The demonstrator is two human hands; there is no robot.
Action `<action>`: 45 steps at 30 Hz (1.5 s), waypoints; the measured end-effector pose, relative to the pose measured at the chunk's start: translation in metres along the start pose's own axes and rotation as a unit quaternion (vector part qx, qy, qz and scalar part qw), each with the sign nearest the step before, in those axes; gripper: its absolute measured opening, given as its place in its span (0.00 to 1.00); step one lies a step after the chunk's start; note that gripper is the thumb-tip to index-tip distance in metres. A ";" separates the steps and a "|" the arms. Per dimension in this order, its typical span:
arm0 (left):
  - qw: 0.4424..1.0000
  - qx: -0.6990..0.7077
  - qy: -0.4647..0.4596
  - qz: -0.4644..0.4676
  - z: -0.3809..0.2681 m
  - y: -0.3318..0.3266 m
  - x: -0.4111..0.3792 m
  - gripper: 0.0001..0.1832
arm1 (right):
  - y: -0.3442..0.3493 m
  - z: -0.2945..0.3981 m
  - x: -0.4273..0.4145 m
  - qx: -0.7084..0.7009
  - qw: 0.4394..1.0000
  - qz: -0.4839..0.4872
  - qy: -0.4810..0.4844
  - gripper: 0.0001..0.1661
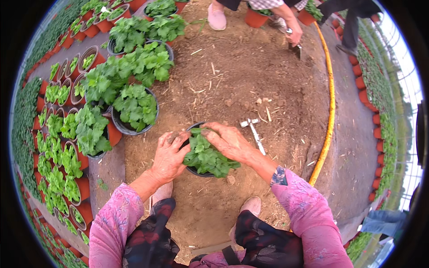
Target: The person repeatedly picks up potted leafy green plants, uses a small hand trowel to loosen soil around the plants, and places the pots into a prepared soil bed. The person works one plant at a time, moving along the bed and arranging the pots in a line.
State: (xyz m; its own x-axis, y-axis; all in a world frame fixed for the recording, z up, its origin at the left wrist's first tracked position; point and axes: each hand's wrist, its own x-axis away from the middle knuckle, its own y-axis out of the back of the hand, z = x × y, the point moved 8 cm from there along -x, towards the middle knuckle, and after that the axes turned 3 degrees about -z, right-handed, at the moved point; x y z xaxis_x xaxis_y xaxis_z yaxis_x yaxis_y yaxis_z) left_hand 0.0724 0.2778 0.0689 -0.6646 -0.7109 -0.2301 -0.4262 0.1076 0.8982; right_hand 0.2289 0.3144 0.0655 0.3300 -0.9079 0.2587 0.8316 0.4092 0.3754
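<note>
A leafy green potted plant [211, 155] stands on the bare soil between my feet, in a black plastic pot [194, 170]. My left hand [171, 155] is at the pot's left rim, its soil-smeared fingers bent over the edge. My right hand [228, 139] lies across the far right rim, thumb inside beside the leaves and fingers along the edge. Leaves and both hands hide most of the soil in the pot. Just right of my right hand, a T-shaped metal hand tool [255, 134] lies on the ground.
Larger leafy plants in black pots [134, 129] stand close on the left, before rows of seedlings in terracotta-coloured pots [83, 187]. A yellow hose [330, 104] curves along the right. Ahead, another person's hand [293, 31] holds a metal-bladed tool [296, 51] at the soil.
</note>
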 end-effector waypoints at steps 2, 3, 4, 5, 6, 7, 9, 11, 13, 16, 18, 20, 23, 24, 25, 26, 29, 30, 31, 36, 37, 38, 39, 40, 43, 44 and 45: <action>0.998 0.046 -0.013 0.034 0.002 0.000 -0.005 0.28 | -0.004 -0.020 -0.003 -0.033 0.998 -0.005 -0.051 0.30; 0.996 0.057 -0.019 0.063 0.005 -0.002 -0.002 0.28 | -0.009 -0.020 -0.007 -0.048 0.997 0.003 -0.064 0.30; 0.993 0.070 -0.030 0.091 0.005 -0.003 -0.003 0.28 | -0.009 -0.017 -0.008 -0.055 0.995 0.022 -0.076 0.30; 0.989 0.082 -0.041 0.118 0.004 -0.003 -0.005 0.29 | -0.009 -0.014 -0.007 -0.063 0.993 0.040 -0.087 0.30; 0.985 0.112 -0.028 0.127 0.002 0.002 -0.014 0.25 | -0.008 -0.020 -0.007 -0.083 0.993 0.033 -0.081 0.29; 0.984 0.144 0.017 0.100 0.010 0.009 -0.021 0.23 | -0.008 -0.020 -0.008 -0.084 0.993 0.048 -0.072 0.30; 0.970 0.214 0.103 0.046 0.030 0.020 -0.036 0.21 | -0.006 -0.021 -0.004 -0.072 0.993 0.047 -0.080 0.30; 0.898 0.393 0.196 0.033 0.050 0.032 -0.051 0.19 | -0.012 -0.006 -0.003 -0.086 0.993 0.049 -0.071 0.28; 0.834 0.499 0.223 0.072 0.045 0.024 -0.069 0.18 | -0.013 0.005 0.005 -0.058 0.997 0.049 -0.019 0.30; 0.851 0.401 0.179 0.288 0.018 -0.014 -0.088 0.20 | -0.017 0.013 0.013 0.001 0.995 0.073 0.063 0.29; 0.867 0.355 0.094 0.337 0.005 -0.034 -0.096 0.24 | -0.023 0.012 0.020 0.072 0.988 0.084 0.107 0.29; 0.851 0.363 0.116 0.361 0.007 -0.051 -0.097 0.28 | -0.021 0.022 0.029 0.099 0.983 0.062 0.141 0.29; 0.861 0.307 0.084 0.397 0.024 -0.079 -0.082 0.29 | -0.023 0.038 0.036 0.144 0.966 0.066 0.204 0.26; 0.867 0.284 0.067 0.404 0.022 -0.078 -0.078 0.29 | -0.014 0.044 0.043 0.118 0.967 0.048 0.219 0.25; 0.870 0.276 0.032 0.406 0.008 -0.091 -0.084 0.30 | 0.002 0.040 0.057 0.108 0.970 0.027 0.216 0.24; 0.861 0.273 0.070 0.423 0.005 -0.090 -0.084 0.30 | 0.017 0.034 0.065 0.093 0.974 -0.014 0.206 0.24; 0.852 0.254 0.100 0.446 0.004 -0.083 -0.077 0.32 | 0.058 -0.009 0.077 0.056 0.988 -0.120 0.074 0.23; 0.839 0.265 0.057 0.472 0.013 -0.099 -0.069 0.32 | 0.068 -0.038 0.082 0.117 0.978 -0.171 -0.011 0.23; 0.811 0.230 0.051 0.536 -0.009 -0.089 -0.079 0.31 | 0.081 -0.080 0.097 0.182 0.952 -0.222 -0.107 0.23; 0.807 0.348 0.050 0.475 -0.025 -0.067 -0.077 0.32 | 0.073 -0.196 0.113 0.141 0.954 -0.123 -0.235 0.26; 0.807 0.348 0.040 0.475 -0.027 -0.065 -0.074 0.33 | 0.067 -0.206 0.109 0.031 0.954 -0.142 -0.263 0.25; 0.808 0.349 0.030 0.474 -0.028 -0.063 -0.072 0.34 | 0.058 -0.216 0.104 -0.078 0.941 -0.159 -0.288 0.24; 0.808 0.351 0.015 0.473 -0.033 -0.061 -0.074 0.35 | 0.054 -0.220 0.099 -0.183 0.915 -0.180 -0.311 0.23; 0.785 0.335 0.017 0.522 -0.039 -0.056 -0.071 0.36 | 0.053 -0.217 0.089 -0.172 0.899 -0.189 -0.356 0.22; 0.852 0.277 -0.044 0.442 -0.044 -0.050 -0.071 0.33 | 0.047 -0.240 0.068 -0.203 0.894 -0.193 -0.350 0.23; 0.854 0.276 -0.040 0.439 -0.043 -0.049 -0.069 0.31 | 0.038 -0.241 0.065 -0.201 0.899 -0.191 -0.338 0.25; 0.850 0.278 -0.038 0.446 -0.041 -0.051 -0.068 0.31 | 0.034 -0.242 0.068 -0.198 0.902 -0.195 -0.330 0.25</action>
State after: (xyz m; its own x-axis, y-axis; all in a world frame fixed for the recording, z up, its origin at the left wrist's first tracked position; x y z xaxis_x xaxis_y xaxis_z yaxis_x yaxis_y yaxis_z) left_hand 0.1650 0.2923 0.0540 -0.9042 -0.1298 0.4069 0.0577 0.9069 0.4173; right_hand 0.3877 0.2449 -0.1192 -0.2513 -0.6708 0.6977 0.9646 -0.1136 0.2382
